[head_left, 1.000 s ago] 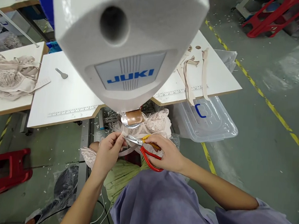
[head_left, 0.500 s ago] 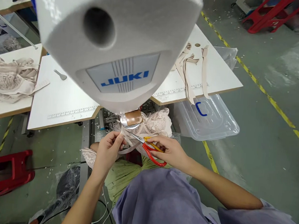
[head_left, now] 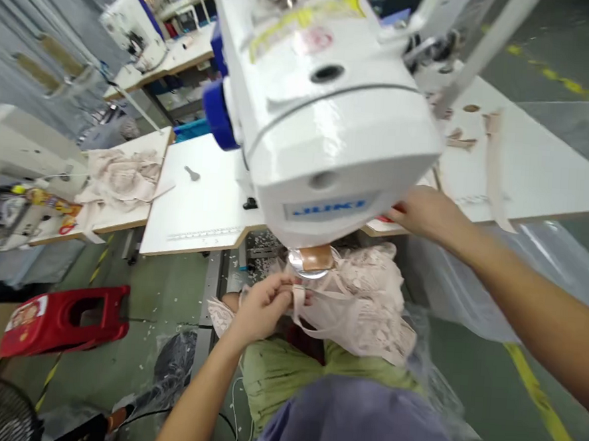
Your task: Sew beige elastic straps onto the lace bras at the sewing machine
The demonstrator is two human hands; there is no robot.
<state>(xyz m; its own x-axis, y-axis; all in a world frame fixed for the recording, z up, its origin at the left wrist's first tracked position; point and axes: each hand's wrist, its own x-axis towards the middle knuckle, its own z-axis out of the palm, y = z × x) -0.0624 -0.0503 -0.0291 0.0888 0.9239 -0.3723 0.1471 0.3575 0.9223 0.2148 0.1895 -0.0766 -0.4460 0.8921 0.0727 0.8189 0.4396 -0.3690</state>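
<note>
Left hand (head_left: 262, 305) is pinching the strap of the lace garment (head_left: 364, 304) under the sewing machine (head_left: 325, 129), right hand (head_left: 425, 212) is reaching to the counter (head_left: 200, 201) at something red, grip unclear; best keeping that pinch taut.

Workshop floor (head_left: 132, 343) is grey-green concrete, littered with pale scraps and marked with yellow lines (head_left: 542, 405). White-topped worktables (head_left: 200, 201) stand in a row. A red plastic stool (head_left: 66, 320) lies tipped beside them. Further sewing stations (head_left: 136, 28) occupy the rear.
</note>
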